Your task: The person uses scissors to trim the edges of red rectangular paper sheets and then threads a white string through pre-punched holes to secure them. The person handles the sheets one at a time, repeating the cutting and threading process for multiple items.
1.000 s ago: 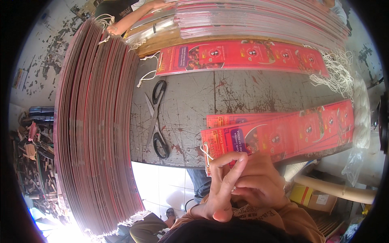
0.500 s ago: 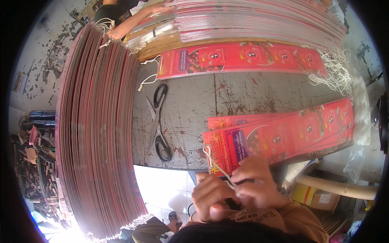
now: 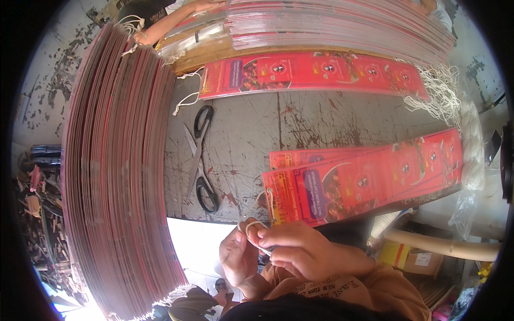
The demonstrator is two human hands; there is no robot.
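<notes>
At the table's front edge, my left hand (image 3: 239,255) is closed on a thin white cord (image 3: 256,244), which loops by its fingertips. My right hand (image 3: 308,247) pinches the same cord just beside it. The cord's exact path between the fingers is partly hidden. Right behind my hands lies a long red printed strip (image 3: 342,187) with a purple label and food pictures. White cord passes through the hole at its left end. Another red strip (image 3: 292,158) sits partly under it.
Black-handled scissors (image 3: 199,160) lie on the worn grey table (image 3: 241,128). A tall stack of strips (image 3: 118,171) stands at the left. Farther back are a red strip (image 3: 310,72), loose white cords (image 3: 436,99) and a clear-wrapped stack (image 3: 332,27). Another person's arm (image 3: 171,21) reaches in there.
Both hands have moved left and slightly apart, and the cord now forms a loop at the left fingertips. The whole view has shifted a little.
</notes>
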